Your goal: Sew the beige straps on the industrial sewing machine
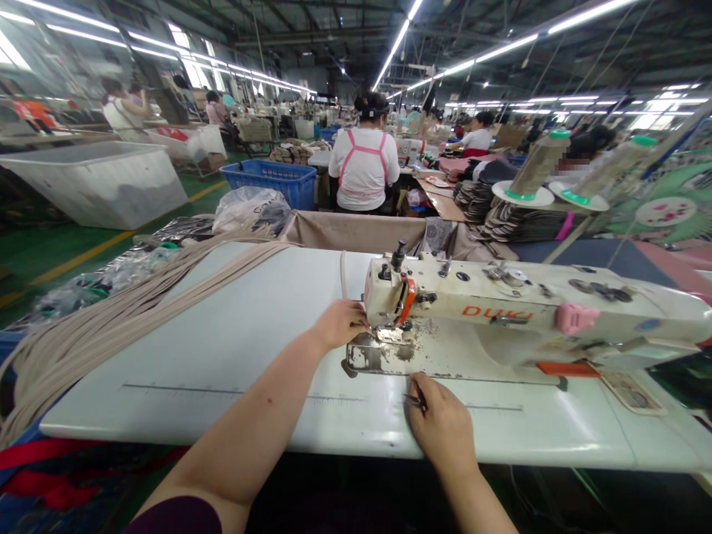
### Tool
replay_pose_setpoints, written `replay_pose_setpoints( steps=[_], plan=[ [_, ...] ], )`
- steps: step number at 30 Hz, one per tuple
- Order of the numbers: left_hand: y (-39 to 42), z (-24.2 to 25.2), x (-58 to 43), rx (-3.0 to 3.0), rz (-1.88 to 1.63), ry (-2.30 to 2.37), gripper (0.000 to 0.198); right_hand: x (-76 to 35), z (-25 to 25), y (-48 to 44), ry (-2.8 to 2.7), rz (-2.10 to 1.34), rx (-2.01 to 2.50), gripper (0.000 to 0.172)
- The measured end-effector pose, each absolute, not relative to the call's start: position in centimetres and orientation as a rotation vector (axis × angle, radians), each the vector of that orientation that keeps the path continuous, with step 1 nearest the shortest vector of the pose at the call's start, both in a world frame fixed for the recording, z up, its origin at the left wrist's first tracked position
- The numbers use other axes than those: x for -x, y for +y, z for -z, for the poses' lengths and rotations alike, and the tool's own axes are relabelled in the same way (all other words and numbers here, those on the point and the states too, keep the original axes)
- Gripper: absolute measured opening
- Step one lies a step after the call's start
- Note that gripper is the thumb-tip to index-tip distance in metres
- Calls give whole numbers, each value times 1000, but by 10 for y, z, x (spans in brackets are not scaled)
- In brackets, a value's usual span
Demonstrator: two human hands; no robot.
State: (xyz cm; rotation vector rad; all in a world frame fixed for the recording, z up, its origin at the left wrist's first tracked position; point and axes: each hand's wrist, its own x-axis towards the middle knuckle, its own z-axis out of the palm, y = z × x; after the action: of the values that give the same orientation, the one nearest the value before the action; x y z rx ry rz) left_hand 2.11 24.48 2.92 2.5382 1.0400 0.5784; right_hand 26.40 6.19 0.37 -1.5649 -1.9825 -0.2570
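Note:
At the needle end of a white sewing machine [445,289], my left hand [340,325] is closed, its fingertips against the presser foot [389,334]. Whatever lies between those fingertips is hidden. A narrow beige fabric strip [343,274] runs along the tabletop behind that hand and disappears at it. My right hand [442,419] rests near the front of the metal bed, fingers curled around a small dark metal tool [414,401]. The tool's pointed end sticks out to the left; it looks like thread snips, mostly covered by the hand.
Long beige strips [139,311] are heaped over the left of the pale table [222,363], which has a printed ruler line. A fabric-lined bin [356,231] stands behind it. Thread cones [539,167] rise at right. A person in white [364,167] sits ahead, facing away.

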Motion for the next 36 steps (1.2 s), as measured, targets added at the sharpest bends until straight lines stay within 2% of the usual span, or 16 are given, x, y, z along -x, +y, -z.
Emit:
replay_pose_setpoints(
  steps=[6,25,31,36],
  plan=[
    [241,-32,-19,-2472,-561,1081,13,-266,-2,61,-1990,251,1557,20],
    [160,-39,-49,-2208,-516,1576,6,-262,-4,62,-1958,291,1559,20],
    [138,-42,-72,-2175,-480,1683,12,-261,-6,61,-1950,214,1566,21],
    [125,-44,-79,-2211,-392,1681,29,-256,-9,53,-1884,-11,1590,22]
  ],
)
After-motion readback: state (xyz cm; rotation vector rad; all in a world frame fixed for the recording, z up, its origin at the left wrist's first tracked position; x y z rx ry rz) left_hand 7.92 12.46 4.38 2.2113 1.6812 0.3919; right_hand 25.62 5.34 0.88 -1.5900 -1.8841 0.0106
